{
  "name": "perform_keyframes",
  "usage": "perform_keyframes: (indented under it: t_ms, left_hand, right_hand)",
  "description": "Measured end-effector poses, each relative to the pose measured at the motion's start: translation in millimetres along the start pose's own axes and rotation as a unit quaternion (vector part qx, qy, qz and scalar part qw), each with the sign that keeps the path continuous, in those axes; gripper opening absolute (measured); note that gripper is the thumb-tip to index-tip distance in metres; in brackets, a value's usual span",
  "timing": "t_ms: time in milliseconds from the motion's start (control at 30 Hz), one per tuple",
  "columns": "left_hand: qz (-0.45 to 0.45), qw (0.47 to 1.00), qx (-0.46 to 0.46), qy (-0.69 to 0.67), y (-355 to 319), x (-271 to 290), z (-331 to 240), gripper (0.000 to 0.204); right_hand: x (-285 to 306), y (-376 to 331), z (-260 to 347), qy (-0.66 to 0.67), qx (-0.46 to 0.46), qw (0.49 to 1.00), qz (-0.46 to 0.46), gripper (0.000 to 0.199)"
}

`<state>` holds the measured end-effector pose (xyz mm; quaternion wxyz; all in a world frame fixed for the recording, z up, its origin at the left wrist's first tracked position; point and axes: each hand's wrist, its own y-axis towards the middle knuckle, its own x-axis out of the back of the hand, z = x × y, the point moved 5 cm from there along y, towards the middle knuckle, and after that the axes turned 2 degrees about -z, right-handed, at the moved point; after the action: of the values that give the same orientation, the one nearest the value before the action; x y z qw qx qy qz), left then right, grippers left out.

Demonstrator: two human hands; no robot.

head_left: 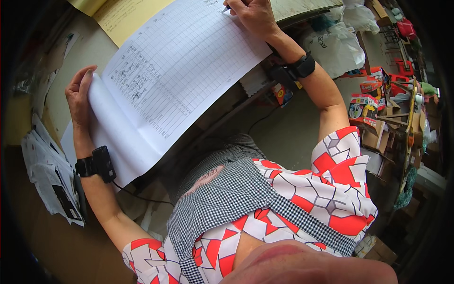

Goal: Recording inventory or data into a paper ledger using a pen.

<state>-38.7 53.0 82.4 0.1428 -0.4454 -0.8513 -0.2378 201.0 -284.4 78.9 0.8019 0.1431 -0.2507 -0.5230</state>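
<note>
A wide ledger book (189, 61) with a printed grid lies across the table, with handwriting filling columns on its left part and a little at its top. My right hand (255, 18) is closed around a pen (226, 9), whose tip is at the top of the gridded page. At the left edge, my left hand (80, 94) grips the curled-over page (106, 113), its fingers bent at the fold. Part of that hand's grip is hidden by the paper.
Yellow lined paper (125, 21) lies beyond the ledger on the table (87, 31). A stack of papers (49, 165) stands at the left. To the right are white plastic bags (338, 49), red printed boxes (364, 106) and cluttered shelving. Cables hang from both wrist bands.
</note>
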Motion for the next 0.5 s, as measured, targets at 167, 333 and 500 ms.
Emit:
perform_keyframes:
  t_ms: [167, 333, 500]
  left_hand:
    - [0.002, 1.0, 0.009, -0.014, 4.3, -1.4, 5.1, 0.026]
    - [0.007, 1.0, -0.005, 0.003, 3.6, -0.5, 6.4, 0.026]
    - [0.006, 1.0, -0.002, 0.007, 1.9, -0.9, 2.3, 0.027]
  right_hand:
    - [2.2, 1.5, -12.1, 0.023, -0.011, 1.0, -0.006, 0.025]
    - [6.3, 6.8, -14.4, 0.023, -0.011, 1.0, -0.002, 0.025]
    - [4.7, 4.1, -8.8, 0.002, 0.002, 1.0, -0.006, 0.026]
